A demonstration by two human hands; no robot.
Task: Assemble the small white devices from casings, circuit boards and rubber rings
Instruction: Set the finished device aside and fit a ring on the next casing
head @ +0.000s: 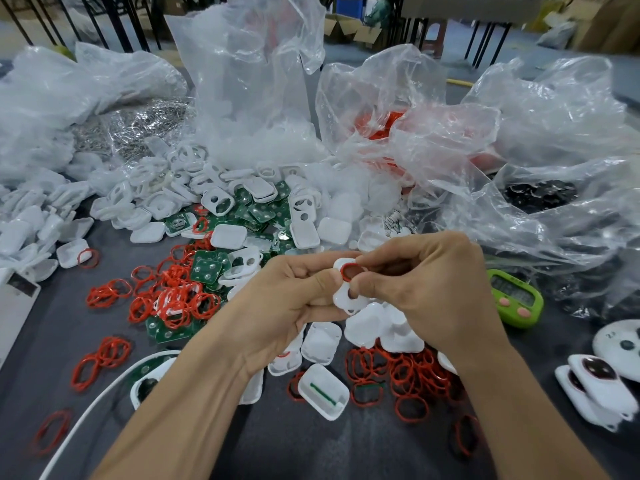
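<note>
Both hands meet at the centre of the table over one white casing (346,301) with two holes. My left hand (291,303) grips the casing from the left, thumb on its face. My right hand (426,292) pinches a red rubber ring (349,271) at the casing's upper hole. Loose red rings (173,299) lie in heaps left and below right (401,372). Green circuit boards (206,268) and white casings (221,202) are piled behind the hands. Finished white devices (595,386) lie at the right edge.
Crumpled clear plastic bags (249,81) of parts stand across the back. A green digital timer (516,297) lies right of my right hand. A white open casing half with a green strip (323,391) lies near my forearms. A white cable (104,393) curves at the lower left.
</note>
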